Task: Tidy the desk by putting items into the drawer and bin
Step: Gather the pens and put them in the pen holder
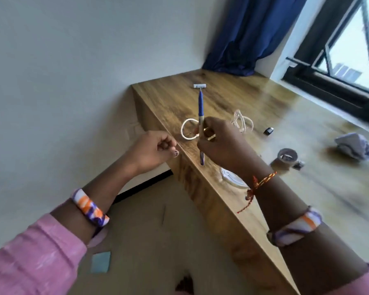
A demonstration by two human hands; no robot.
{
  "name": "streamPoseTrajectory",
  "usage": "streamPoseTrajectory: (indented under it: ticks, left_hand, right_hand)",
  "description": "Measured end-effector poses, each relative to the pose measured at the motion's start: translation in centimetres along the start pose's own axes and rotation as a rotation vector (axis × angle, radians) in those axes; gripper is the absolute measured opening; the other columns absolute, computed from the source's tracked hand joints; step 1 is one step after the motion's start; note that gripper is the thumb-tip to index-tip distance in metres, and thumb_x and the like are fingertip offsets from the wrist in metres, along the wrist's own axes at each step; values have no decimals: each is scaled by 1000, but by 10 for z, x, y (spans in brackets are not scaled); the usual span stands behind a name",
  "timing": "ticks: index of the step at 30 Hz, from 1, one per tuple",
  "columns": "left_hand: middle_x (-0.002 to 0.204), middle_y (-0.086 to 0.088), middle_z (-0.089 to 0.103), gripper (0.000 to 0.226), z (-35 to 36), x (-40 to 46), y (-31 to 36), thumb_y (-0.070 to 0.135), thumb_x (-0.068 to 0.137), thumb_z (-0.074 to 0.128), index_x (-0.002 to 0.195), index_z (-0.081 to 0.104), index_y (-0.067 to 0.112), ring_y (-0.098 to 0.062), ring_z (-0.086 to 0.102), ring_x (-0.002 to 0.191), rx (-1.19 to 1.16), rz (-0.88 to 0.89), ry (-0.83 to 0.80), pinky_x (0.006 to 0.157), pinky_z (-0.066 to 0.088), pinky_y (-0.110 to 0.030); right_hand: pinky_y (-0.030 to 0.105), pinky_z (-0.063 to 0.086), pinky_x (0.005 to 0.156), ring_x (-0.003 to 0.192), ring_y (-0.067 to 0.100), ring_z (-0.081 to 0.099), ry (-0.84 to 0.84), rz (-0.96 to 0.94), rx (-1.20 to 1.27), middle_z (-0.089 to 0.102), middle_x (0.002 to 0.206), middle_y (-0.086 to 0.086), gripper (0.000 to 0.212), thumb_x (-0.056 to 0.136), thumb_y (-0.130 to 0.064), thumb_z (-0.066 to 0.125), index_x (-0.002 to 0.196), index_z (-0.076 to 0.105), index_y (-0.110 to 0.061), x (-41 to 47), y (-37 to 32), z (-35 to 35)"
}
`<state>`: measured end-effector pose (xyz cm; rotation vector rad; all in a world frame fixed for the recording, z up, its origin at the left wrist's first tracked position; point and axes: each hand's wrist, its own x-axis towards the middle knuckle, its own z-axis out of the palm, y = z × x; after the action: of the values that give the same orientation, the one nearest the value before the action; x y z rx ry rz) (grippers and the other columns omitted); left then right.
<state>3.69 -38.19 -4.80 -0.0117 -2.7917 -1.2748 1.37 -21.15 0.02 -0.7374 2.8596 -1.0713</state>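
My right hand grips a blue and white pen upright above the wooden desk near its left edge. My left hand hovers just left of the desk edge, fingers curled, holding nothing that I can see. On the desk lie a short white looped cable, a tangled white cord, a small white stick, a small black item, a roll of tape and a crumpled paper ball. No drawer or bin is in view.
A white round object shows partly under my right wrist. A blue curtain hangs at the desk's far end, with a window to the right. The white wall is on the left and the floor is below.
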Motion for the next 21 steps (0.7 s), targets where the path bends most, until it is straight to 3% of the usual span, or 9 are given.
streamPoseTrajectory:
  ticks: [3,7,12,16,18,21]
  left_hand:
    - [80,1,65,14,8,-22,-9,13,81,68,94,65,10,-9,59,73,20,-22,-116,66,46,-15]
    - [88,-8,70,19,12,-31,-42,14,79,70,97,67,9,-18,64,79,92,-59,-239,78,51,-30]
    - [90,-7,68,19,23,-13,-116,17,79,69,97,68,9,-17,63,85,213,-142,-364,76,46,-24]
    - [97,-6,69,23,48,5,-204,19,81,67,101,67,9,-16,61,86,314,-181,-510,74,43,-22]
    - [100,-4,68,25,69,10,-255,25,83,64,103,65,10,-16,61,92,342,-173,-586,75,41,-20]
    - [107,-2,66,25,115,16,-335,30,86,60,104,63,13,-18,60,100,378,-190,-594,83,43,-22]
  right_hand:
    - [38,50,73,80,26,60,30,21,35,66,86,7,14,80,-8,57,94,61,-6,-38,-3,15]
    - [43,52,70,78,30,62,-3,103,43,67,83,9,16,76,-18,54,89,58,-9,-73,-2,52]
    - [43,52,70,79,27,60,-139,326,84,63,84,3,17,73,-28,47,84,52,-15,-84,17,119]
    - [36,46,60,59,11,53,-217,582,229,57,68,-3,21,91,-24,40,76,49,-12,-77,37,200]
    - [38,47,65,59,7,52,-219,678,283,56,65,-4,20,93,-20,40,75,49,-16,-76,56,248]
    - [30,48,63,60,6,55,-228,820,304,58,69,-4,21,97,-24,41,81,53,-20,-77,93,318]
